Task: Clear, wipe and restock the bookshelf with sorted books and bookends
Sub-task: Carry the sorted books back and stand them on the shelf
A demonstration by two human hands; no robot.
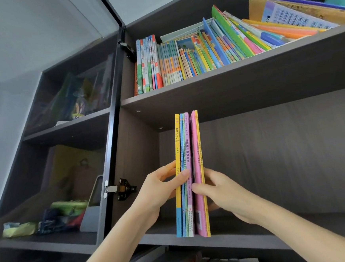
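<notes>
- Left hand (pixel 159 185): grips the stack's left side, thumb across the spines.
- Right hand (pixel 219 189): presses the stack's right face, thumb at front. Both hands hold the same stack.
- Book stack (pixel 188 171), several thin vols.: upright, spines toward you, foot on front edge of the middle shelf (pixel 248 241).
- Step, as judged: restocking. Keep squeeze even on both sides and slide the stack back & left toward the side wall for support. Pink vol. bulges, so square it before you let go. No bookend in view.
- Upper shelf (pixel 246 77): packed book row (pixel 192 57), left vols. upright, right ones leaning hard.
- Glass door (pixel 63 118), open at left w/ hinge (pixel 124 188); misc. items behind the glass, too blurred to name.
</notes>
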